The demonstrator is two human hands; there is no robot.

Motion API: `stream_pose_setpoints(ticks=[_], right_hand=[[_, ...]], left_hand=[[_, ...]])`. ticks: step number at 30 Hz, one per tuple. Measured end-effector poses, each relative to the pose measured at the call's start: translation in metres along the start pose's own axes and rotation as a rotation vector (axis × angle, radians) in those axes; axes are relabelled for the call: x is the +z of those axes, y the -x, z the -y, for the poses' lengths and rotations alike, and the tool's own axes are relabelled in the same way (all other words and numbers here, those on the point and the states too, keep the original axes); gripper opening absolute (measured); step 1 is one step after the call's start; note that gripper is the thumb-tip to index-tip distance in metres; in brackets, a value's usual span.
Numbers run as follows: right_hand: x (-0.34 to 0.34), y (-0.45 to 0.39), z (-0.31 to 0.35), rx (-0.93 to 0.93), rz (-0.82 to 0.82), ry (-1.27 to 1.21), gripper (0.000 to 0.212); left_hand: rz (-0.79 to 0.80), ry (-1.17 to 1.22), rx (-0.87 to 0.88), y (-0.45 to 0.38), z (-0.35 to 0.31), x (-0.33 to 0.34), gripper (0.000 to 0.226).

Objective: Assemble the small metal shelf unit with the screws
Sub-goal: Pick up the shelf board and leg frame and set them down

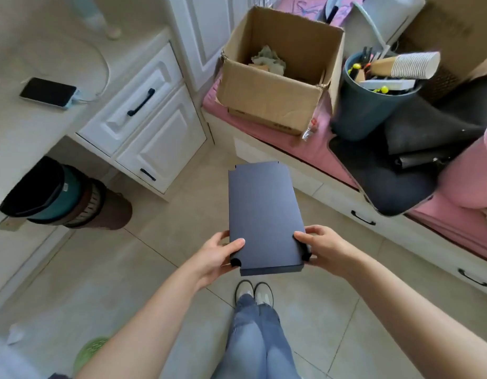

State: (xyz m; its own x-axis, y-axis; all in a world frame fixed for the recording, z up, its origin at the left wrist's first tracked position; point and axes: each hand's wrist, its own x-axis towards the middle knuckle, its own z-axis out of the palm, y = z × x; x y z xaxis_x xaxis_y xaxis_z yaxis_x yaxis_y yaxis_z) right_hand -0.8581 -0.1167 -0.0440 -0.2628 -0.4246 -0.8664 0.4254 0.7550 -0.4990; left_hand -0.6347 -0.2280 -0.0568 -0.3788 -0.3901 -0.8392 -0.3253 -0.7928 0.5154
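I hold a dark blue metal shelf panel (264,214) flat in the air above the tiled floor, its long side running away from me. My left hand (219,253) grips its near left corner, thumb on top and fingers underneath. My right hand (320,247) grips the near right corner the same way. Small notches and black rounded tabs show at the panel's corners. A small clear bag (309,131) lies on the pink bench by the cardboard box; its contents are too small to tell.
An open cardboard box (277,105) and a dark bucket (371,105) full of tools stand on the pink bench (305,149) at the right. White cabinets (143,127) and a counter with a phone (49,93) are on the left. Stacked bins (64,195) lie under the counter.
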Motion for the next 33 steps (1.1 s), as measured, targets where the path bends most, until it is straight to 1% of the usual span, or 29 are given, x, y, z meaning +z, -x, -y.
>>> stream_pose_setpoints(ticks=[4, 9, 15, 18, 24, 28, 33], right_hand=[[-0.011, -0.048, -0.026, 0.018, -0.071, -0.056, 0.026], [-0.018, -0.125, -0.073, 0.054, -0.112, -0.112, 0.029], [-0.026, -0.231, -0.153, 0.092, -0.142, -0.142, 0.025], [-0.031, -0.288, -0.198, 0.109, -0.142, -0.132, 0.03], [-0.037, -0.41, -0.264, 0.143, -0.113, -0.107, 0.038], [-0.037, -0.484, -0.29, 0.126, -0.103, -0.064, 0.04], [-0.035, -0.557, -0.311, 0.091, -0.108, -0.036, 0.039]], left_hand=[[0.092, -0.051, -0.041, -0.059, 0.011, 0.005, 0.051], [0.133, -0.109, -0.093, -0.145, 0.043, -0.001, 0.051], [0.136, -0.147, -0.173, -0.258, 0.112, -0.01, 0.063], [0.125, -0.176, -0.211, -0.313, 0.154, -0.015, 0.064], [0.132, -0.25, -0.269, -0.433, 0.216, -0.027, 0.063], [0.145, -0.269, -0.26, -0.504, 0.244, -0.035, 0.064], [0.091, -0.284, -0.198, -0.57, 0.27, -0.043, 0.065]])
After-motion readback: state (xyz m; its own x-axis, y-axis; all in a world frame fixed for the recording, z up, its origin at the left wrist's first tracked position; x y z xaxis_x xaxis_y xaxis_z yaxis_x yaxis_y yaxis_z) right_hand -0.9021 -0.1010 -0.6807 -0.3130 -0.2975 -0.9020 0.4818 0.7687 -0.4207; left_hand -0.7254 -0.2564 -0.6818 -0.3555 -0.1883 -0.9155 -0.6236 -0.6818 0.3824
